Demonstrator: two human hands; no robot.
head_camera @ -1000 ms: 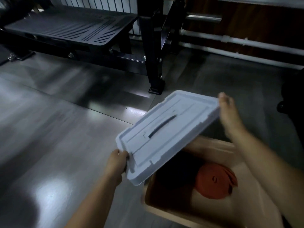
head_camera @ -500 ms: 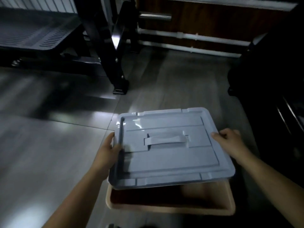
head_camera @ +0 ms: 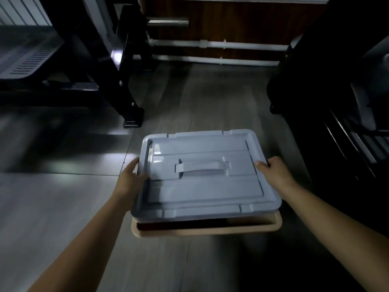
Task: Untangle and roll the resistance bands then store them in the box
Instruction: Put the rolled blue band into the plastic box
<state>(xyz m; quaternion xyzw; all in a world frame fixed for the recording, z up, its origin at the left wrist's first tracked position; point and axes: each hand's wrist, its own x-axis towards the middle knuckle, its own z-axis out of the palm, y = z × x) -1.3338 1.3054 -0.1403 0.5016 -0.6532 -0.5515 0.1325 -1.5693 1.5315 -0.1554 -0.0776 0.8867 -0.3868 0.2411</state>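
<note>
Lowered from its tilt a second ago, the grey lid [head_camera: 202, 192] now lies almost flat over the tan box [head_camera: 210, 230], with a dark gap along the near edge. The box sits on the grey plank floor [head_camera: 63, 207], and a black weight bench [head_camera: 27, 60] stands far left. The left hand [head_camera: 131, 180] grips the lid's left edge and the right hand [head_camera: 275, 175] its right edge. The lid's handle [head_camera: 202, 166] lies flat at centre. The lid hides the bands.

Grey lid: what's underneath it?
The tan box: only its near rim and a dark gap show below the grey lid. The lid covers the inside, so contents cannot be seen. The left hand and right hand grip the lid's sides.
</note>
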